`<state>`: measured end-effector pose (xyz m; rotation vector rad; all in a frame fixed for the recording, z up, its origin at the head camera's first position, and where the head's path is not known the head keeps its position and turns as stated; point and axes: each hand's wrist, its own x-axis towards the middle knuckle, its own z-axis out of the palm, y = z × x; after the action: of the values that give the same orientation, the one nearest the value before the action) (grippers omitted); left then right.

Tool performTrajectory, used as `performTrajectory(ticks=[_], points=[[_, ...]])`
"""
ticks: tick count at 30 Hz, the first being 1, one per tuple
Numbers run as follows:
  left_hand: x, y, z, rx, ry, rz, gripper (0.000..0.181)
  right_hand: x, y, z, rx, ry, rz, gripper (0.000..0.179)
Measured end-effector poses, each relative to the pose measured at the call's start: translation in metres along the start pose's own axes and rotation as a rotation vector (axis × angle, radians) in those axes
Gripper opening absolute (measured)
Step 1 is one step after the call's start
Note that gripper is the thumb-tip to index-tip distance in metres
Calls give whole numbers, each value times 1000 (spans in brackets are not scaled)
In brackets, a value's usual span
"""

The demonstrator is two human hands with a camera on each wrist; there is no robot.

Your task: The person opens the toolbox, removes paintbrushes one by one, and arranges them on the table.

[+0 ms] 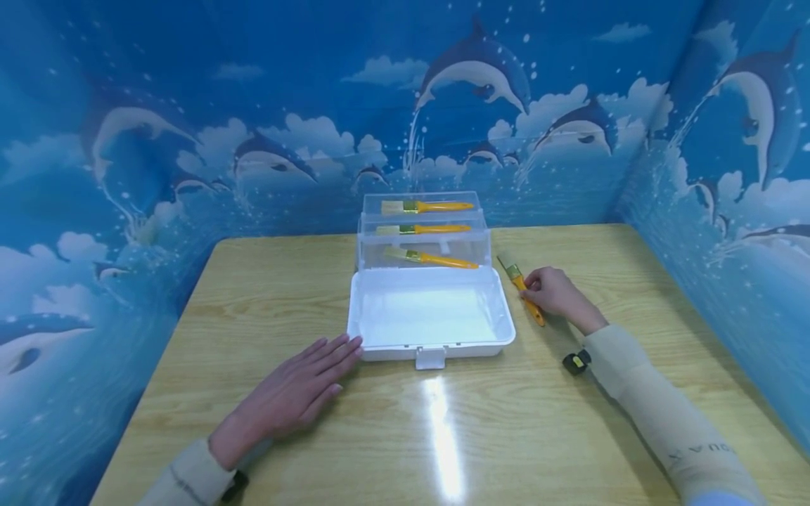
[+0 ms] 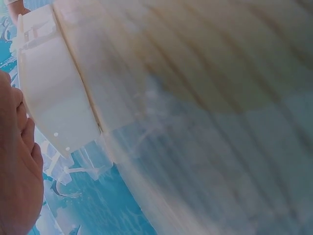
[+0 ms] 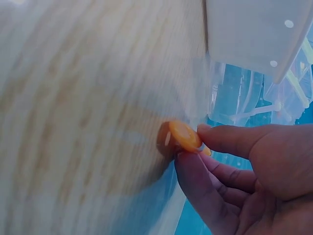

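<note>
My right hand (image 1: 554, 292) pinches the orange handle of a paintbrush (image 1: 533, 309) between thumb and fingers, to the right of a white plastic box (image 1: 506, 330). In the right wrist view the rounded end of that handle (image 3: 185, 136) shows close over the wooden surface. My left hand (image 1: 297, 386) has its fingers extended, with the fingertips right at the box's front left corner. The box's lid stands raised at the back, and its clear tiers bear a top paintbrush (image 1: 446, 206), a middle paintbrush (image 1: 443, 229) and a lower paintbrush (image 1: 449, 262).
A wood-grain table (image 1: 266, 295) carries the box. A white latch (image 1: 430, 358) juts from the box's front. Blue dolphin-print sheeting (image 1: 316, 91) stands behind the table and along its sides. A small black device (image 1: 576, 362) sits at the right sleeve cuff.
</note>
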<state>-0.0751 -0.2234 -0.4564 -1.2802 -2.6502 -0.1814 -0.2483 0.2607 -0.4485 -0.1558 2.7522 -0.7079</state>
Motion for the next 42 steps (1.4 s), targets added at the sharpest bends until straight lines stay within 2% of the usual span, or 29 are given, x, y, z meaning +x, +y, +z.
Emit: performTrajectory(ticks=[13, 20, 29, 42], points=[[0, 1, -1, 7, 2, -2, 56, -4, -6, 0, -49, 30, 13, 37], [0, 1, -2, 0, -11, -11, 58, -4, -7, 0, -52, 37, 12, 43], [0, 1, -2, -2, 13, 1, 56, -7, -11, -5, -69, 51, 52, 58], [0, 2, -1, -12, 21, -2, 55, -14, -23, -10, -92, 33, 27, 64]])
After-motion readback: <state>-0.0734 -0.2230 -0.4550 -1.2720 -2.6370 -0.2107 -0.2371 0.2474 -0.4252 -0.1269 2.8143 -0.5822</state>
